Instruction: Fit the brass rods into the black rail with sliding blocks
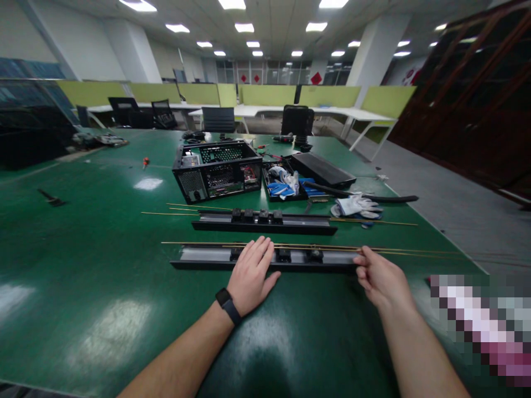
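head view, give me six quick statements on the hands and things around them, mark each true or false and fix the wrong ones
1. The left hand reaches over the near rail. True.
2. A watch is on the right wrist. False: the watch is on the left wrist.
3. The right hand is at the near rail's right end. True.
4. The case stands right of the tray. False: it stands left of it.
5. The far rail has black blocks on it. True.
6. The table is white. False: it is green.
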Demonstrator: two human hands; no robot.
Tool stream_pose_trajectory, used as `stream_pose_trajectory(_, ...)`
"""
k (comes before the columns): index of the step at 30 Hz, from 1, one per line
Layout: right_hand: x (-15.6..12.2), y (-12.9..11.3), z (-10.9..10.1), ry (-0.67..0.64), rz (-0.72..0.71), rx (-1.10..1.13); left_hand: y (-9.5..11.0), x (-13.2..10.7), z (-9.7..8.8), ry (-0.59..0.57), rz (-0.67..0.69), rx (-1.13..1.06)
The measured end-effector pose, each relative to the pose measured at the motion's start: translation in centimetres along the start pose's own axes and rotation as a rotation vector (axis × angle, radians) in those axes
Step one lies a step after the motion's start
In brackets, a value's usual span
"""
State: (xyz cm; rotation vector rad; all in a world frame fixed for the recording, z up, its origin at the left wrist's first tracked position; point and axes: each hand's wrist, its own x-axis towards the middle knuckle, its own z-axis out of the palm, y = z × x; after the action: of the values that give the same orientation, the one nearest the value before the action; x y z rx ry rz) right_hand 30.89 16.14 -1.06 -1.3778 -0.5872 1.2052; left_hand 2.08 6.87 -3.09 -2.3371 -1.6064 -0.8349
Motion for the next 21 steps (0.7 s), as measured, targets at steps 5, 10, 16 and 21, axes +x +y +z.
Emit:
stream_pose_trajectory(5,-0.52,0.58,0.55,-0.106,0.000,-0.057,0.17,0.12,-0.24,-0.005,0.000,0.000)
stream_pose_trajectory(10,-0.04,0.08,-0.09,-0.012,-0.037,-0.023,0.06,0.18,-0.31,-0.004,-0.005,-0.003)
stream_pose_trajectory(16,-0.10,-0.25,-0.17,-0.020,-0.012,-0.055,-0.01,0.08,-0.22,-0.001,-0.006,-0.019)
stream_pose_trajectory(21,-0.42,0.10,0.33,-0.060,-0.016,-0.068,0.06,0.08,-0.17,-0.006,-0.010,-0.011)
